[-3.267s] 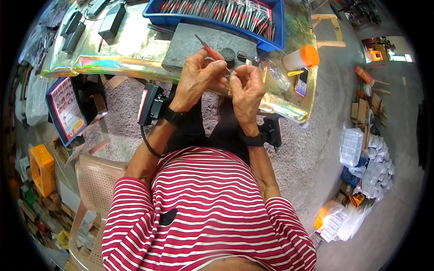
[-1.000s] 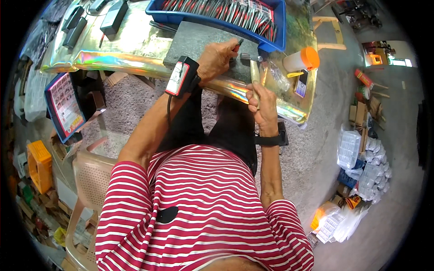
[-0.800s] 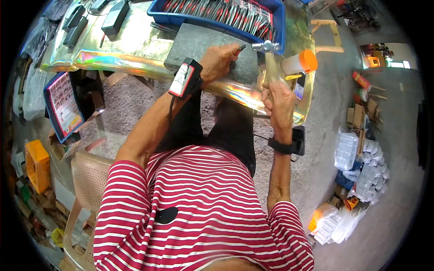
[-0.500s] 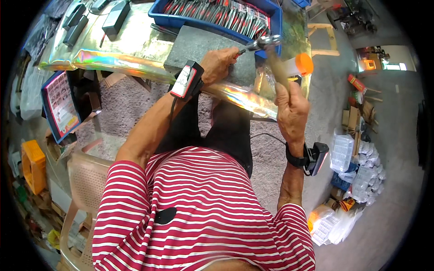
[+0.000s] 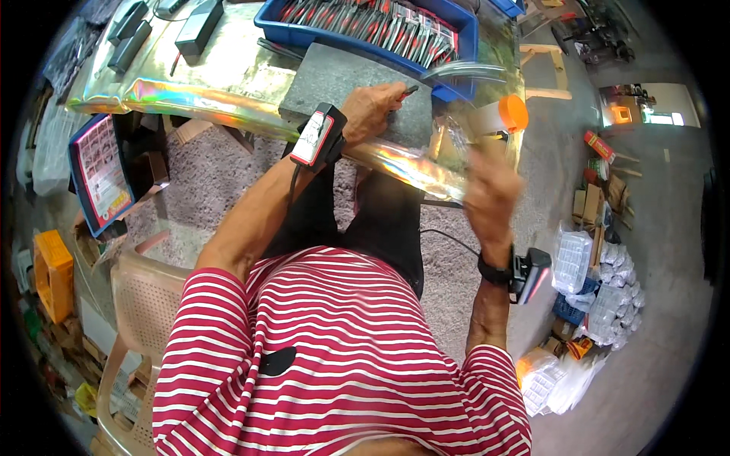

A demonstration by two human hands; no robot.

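Note:
My left hand (image 5: 371,112) rests on a grey stone-like block (image 5: 331,80) at the table's front edge. Its fingers pinch a small piece with red and dark parts (image 5: 409,93), too small to name, whose end points right over the block. In my right hand (image 5: 493,182), smeared by motion, is a hammer (image 5: 465,68); its metal head shows as a pale streak just right of the block, and the handle is almost lost in the blur. Behind the block, a blue bin (image 5: 283,32) holds many thin packed tools with red and grey parts.
A clear jar with an orange lid (image 5: 512,114) stands near my right hand. Dark box-shaped devices (image 5: 199,32) lie on the table's far left. A plastic chair (image 5: 152,300) stands at my left. Bagged plastic cases (image 5: 608,296) are piled on the floor at right.
The hammer head has swung and blurred, shifting slightly right. My right hand has dropped a little and is smeared now. My left hand keeps its grip on the small piece.

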